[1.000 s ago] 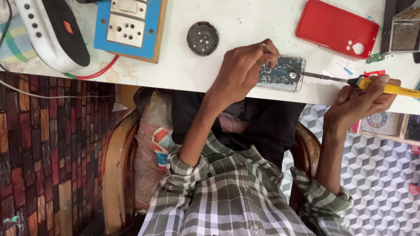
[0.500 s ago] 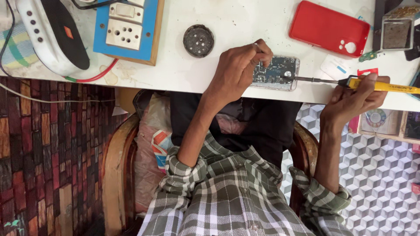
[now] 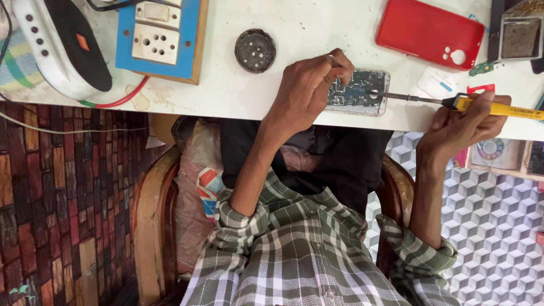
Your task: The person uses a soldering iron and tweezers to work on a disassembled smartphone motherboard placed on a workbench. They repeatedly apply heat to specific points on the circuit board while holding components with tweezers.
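Note:
An opened phone [image 3: 358,93] with its circuit board showing lies at the near edge of the white table [image 3: 317,28]. My left hand [image 3: 306,90] rests on the phone's left end, pinching a thin metal tool, likely tweezers [image 3: 332,57], over the board. My right hand [image 3: 464,122] grips a yellow-handled screwdriver [image 3: 498,107] at the table edge. Its dark shaft [image 3: 405,97] runs left, and the tip touches a round part on the phone's right side.
A red phone cover [image 3: 428,31] lies at the back right, beside a small square tray [image 3: 517,37]. A round black part [image 3: 255,50], a blue socket board [image 3: 161,37] and a white and black appliance [image 3: 59,48] sit to the left. A wooden chair arm [image 3: 150,226] is below.
The screwdriver tip has slid a little left onto the phone's board. My left hand stays on the phone. The view has shifted slightly.

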